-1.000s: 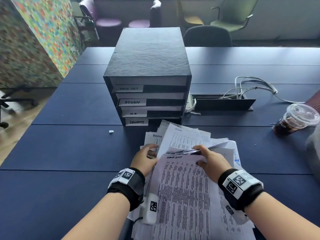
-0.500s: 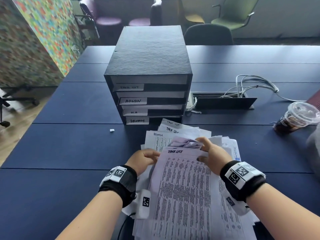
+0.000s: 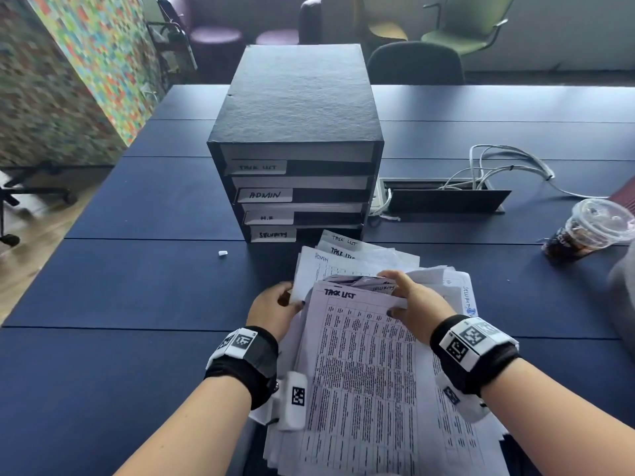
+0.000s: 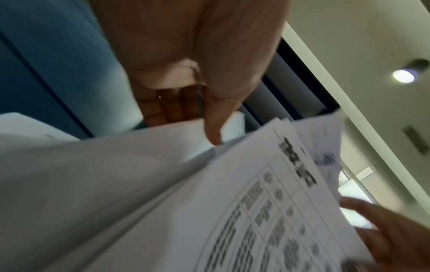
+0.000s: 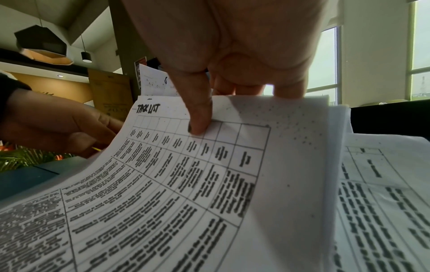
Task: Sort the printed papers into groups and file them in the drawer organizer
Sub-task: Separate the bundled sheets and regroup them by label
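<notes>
A black drawer organizer (image 3: 297,132) stands mid-table with drawers labelled TASK LIST, ADMIN, H.R and SECURITY. In front of it lies a loose pile of printed papers (image 3: 360,389). On top is a sheet headed TASK LIST (image 3: 343,304). My left hand (image 3: 292,298) grips the left edge of sheets in the pile, thumb on top (image 4: 214,132). My right hand (image 3: 395,297) pinches the top right of the TASK LIST sheet (image 5: 163,184), with the thumb (image 5: 200,119) on its face and the fingers behind. Sheets behind it are curled up. One shows the word SECURITY.
A lidded plastic cup of iced coffee (image 3: 591,231) stands at the right. An open cable tray (image 3: 446,199) with white cables (image 3: 498,166) sits right of the organizer. A small white scrap (image 3: 223,253) lies to the left. Chairs (image 3: 415,67) line the far edge.
The sheets lifted behind the TASK LIST page have sunk lower, baring hand-written headings at the back of the pile. Both hands keep their hold in about the same place.
</notes>
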`<state>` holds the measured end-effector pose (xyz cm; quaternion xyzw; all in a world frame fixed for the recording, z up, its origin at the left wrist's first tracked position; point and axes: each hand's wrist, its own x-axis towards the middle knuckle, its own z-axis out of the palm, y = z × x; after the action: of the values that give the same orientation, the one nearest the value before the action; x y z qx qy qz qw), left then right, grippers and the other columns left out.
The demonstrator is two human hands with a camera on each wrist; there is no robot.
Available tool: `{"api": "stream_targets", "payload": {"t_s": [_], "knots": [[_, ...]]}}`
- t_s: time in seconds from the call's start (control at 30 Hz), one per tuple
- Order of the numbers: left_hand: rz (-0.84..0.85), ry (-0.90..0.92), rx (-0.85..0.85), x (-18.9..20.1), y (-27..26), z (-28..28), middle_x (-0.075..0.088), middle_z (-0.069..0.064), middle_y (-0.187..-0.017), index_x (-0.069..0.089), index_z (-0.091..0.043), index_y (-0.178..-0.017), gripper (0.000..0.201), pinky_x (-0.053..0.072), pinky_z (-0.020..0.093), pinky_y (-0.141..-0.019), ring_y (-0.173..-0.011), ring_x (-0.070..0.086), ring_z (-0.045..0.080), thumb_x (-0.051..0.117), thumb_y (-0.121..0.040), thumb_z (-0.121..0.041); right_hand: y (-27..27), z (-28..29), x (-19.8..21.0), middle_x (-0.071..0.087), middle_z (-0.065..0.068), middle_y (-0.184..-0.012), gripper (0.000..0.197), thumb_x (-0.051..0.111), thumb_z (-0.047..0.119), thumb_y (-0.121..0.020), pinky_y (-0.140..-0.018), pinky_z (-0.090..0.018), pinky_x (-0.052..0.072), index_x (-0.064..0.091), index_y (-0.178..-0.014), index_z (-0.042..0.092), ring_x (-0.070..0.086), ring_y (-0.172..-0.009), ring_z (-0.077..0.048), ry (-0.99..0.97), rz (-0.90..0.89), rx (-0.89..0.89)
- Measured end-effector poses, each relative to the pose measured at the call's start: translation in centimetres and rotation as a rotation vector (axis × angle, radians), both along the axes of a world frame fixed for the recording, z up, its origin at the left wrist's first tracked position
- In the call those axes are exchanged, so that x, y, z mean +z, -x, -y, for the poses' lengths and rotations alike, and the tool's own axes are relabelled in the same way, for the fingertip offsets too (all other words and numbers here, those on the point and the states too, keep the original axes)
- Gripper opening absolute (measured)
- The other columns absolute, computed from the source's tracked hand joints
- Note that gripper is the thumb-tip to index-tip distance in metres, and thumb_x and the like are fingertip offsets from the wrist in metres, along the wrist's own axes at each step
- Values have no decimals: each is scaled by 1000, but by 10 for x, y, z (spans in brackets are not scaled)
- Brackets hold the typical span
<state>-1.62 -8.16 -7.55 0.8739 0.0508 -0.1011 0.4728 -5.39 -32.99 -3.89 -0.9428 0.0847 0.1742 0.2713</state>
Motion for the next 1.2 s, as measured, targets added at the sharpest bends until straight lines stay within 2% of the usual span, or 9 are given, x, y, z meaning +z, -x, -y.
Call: {"api": "stream_targets", "payload": {"t_s": [0.23, 0.33, 0.47, 0.63, 0.77, 0.93, 1.0, 1.1, 1.2], "knots": [[-148, 329, -70, 9, 6, 3, 71, -5, -81, 72, -9, -93, 29, 48, 7, -71, -80, 63, 6, 57, -83, 14, -3, 4, 6, 59, -1, -124, 75, 65, 9, -84, -78, -23, 50, 26, -138, 43, 59, -101, -17, -54, -1, -25], [-227, 325, -107, 15, 5, 1, 68, -7, -59, 72, -13, -68, 55, 50, 13, -62, -59, 62, -1, 35, -72, 28, -5, 5, 9, 57, -4, -128, 85, 67, 6, -82, -71, -17, 46, 19, -140, 47, 58, -104, -16, -82, -14, -31], [-208, 296, -171, 14, 3, 6, 69, -5, -60, 70, -20, -51, 60, 51, 30, -73, -61, 63, 5, 32, -76, 20, -7, 5, 12, 58, -4, -122, 77, 69, 8, -80, -67, -18, 48, 30, -133, 47, 55, -94, -13, -110, -13, -26], [-144, 113, -164, 1, -1, 18, 57, -6, -86, 62, -23, -87, 21, 42, 16, -71, -78, 53, 9, 59, -83, -2, -3, 3, 12, 56, 10, -88, 51, 65, 11, -84, -72, -30, 56, 43, -122, 36, 61, -80, -15, -44, 8, 61], [-253, 68, -17, -7, -4, 15, 56, -1, -106, 52, -22, -118, 42, 37, 21, -84, -99, 54, 14, 69, -80, -19, 2, -1, 10, 57, 6, -93, 49, 62, 9, -86, -69, -24, 52, 42, -123, 35, 60, -81, -15, -44, 31, 65], [-210, 183, 13, -10, -5, 12, 61, -5, -96, 48, -27, -120, 46, 42, 23, -84, -96, 59, 13, 72, -81, -21, 6, -1, 8, 58, 4, -98, 50, 60, 9, -87, -69, -19, 46, 40, -125, 37, 59, -84, -14, -46, 37, 66], [-203, 258, -23, -5, -3, 16, 65, -4, -97, 57, -24, -116, 28, 44, 19, -79, -97, 61, 14, 63, -88, -25, 5, -1, 8, 57, 4, -98, 50, 60, 8, -88, -67, -18, 44, 40, -125, 36, 59, -84, -14, -52, 36, 63], [-248, 352, -49, 4, -1, 23, 72, -1, -92, 74, -16, -92, 35, 46, 11, -70, -86, 64, 12, 45, -98, -35, 5, 0, 9, 58, 3, -98, 49, 60, 9, -88, -71, -21, 45, 41, -124, 36, 58, -85, -16, -46, 43, 59], [-261, 238, -27, 1, -5, 27, 67, -6, -72, 68, -20, -70, 25, 44, 7, -56, -68, 59, 8, 59, -91, -31, 5, 0, 7, 60, 3, -100, 50, 60, 10, -87, -74, -23, 46, 41, -123, 37, 58, -85, -15, -37, 44, 66]]}}
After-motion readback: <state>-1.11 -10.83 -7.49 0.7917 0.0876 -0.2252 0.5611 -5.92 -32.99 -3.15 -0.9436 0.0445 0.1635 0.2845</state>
